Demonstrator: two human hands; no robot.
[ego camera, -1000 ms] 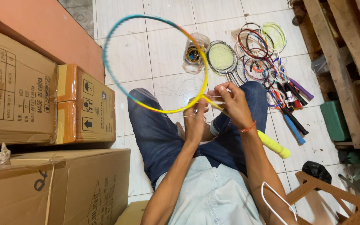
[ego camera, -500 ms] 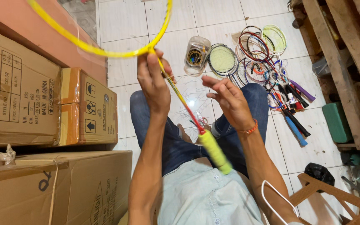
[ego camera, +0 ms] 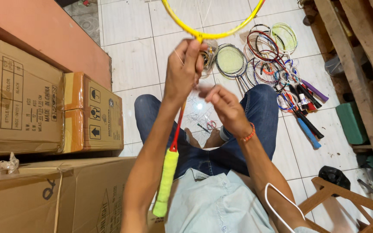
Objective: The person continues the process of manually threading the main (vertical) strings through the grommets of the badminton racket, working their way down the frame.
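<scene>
Seen from above, looking down at a seated person's lap: pale blue shirt [ego camera: 214, 203] nearest, blue jeans [ego camera: 234, 142] beyond, legs crossed on a white tiled floor [ego camera: 139, 47]. At near right, a white looped cord [ego camera: 281, 203] lying over the right forearm, with part of a wooden chair frame [ego camera: 346, 203] beside it.

Held upright in front of the body: a yellow badminton racket [ego camera: 174, 142], neon-yellow grip end nearest, over the lap at lower centre, red shaft rising to a yellow head frame at the top edge, farthest from the body. Left hand [ego camera: 182, 73] clenched around the shaft just below the head frame. Right hand [ego camera: 223, 105], an orange bracelet [ego camera: 249, 133] at the wrist, raised just right of the shaft with fingertips pinched together; a thin pale string seems caught between them, too fine to be sure. Right hand not touching the racket.

On the floor between the legs, small scissors [ego camera: 210, 124] among scraps of cut string.

At left, stacked brown cardboard boxes [ego camera: 26, 112], near to middle distance, against an orange wall [ego camera: 44, 30].

Farther off, centre to right, a heap of rackets [ego camera: 277, 64] in many colours spread on the tiles, handles pointing right. At far right, wooden pallets [ego camera: 359, 56] and a green block [ego camera: 350, 123].
</scene>
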